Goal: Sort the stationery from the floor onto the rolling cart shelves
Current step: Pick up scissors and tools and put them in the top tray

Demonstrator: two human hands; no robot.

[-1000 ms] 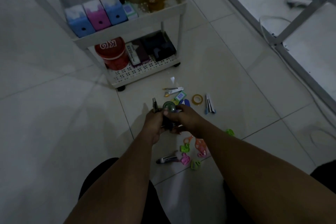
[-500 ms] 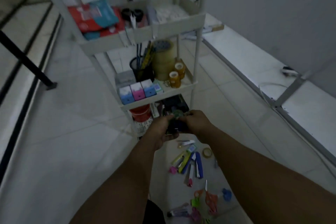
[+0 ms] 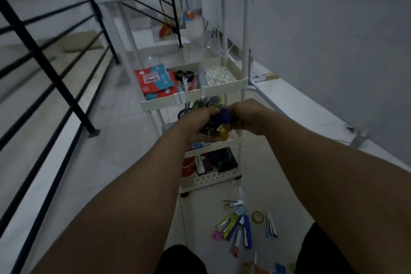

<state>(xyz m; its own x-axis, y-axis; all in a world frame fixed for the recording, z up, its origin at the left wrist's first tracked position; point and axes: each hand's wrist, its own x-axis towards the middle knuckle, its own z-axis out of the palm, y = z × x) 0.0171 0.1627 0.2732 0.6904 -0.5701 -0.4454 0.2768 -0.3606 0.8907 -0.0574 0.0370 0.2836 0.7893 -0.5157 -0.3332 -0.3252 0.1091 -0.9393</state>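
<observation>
The left hand and right hand together grip a dark bundle of stationery, fingers curled round it from both sides, in front of the rolling cart at the height of its middle shelf. What the bundle consists of is too dim and blurred to tell. The step in hand looks like delivery to a shelf; to do it well, the person should keep both hands closed until the bundle is over the tray wall, then lower it and release one side at a time so nothing spills.

On the cart's upper shelf lie red and blue packets and scissors, leaving little bare room at its left. Below the cart, on the floor, a stapler, a tape ring and other loose pieces remain unsorted. A black railing stands left of the cart, well apart.
</observation>
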